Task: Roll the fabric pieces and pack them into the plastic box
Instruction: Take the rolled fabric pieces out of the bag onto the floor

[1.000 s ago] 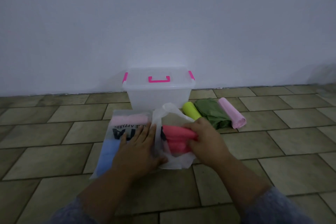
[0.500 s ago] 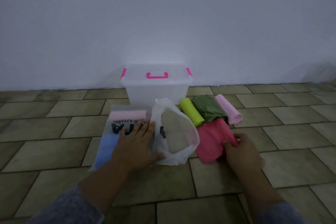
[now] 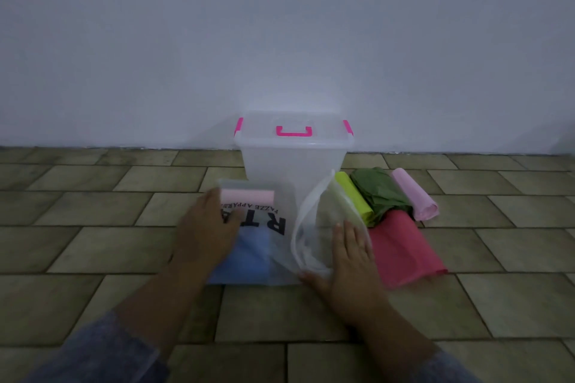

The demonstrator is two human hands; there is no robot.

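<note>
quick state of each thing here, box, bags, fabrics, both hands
plastic box, lid on
printed bag, flat, holds folded fabrics
clear bag, mouth open, looks empty
yellow-green fabric, rolled
dark green fabric, loosely bunched
light pink fabric, rolled
deep pink fabric, loosely folded on floor
left hand, rests flat on printed bag
right hand, presses flat on clear bag

A clear plastic box (image 3: 294, 162) with pink latches stands closed at the back. Just right of it, a lime roll (image 3: 355, 197), dark green roll (image 3: 383, 193) and pale pink roll (image 3: 414, 194) lie side by side. A deep-pink piece (image 3: 402, 247) lies folded in front of them.
</note>
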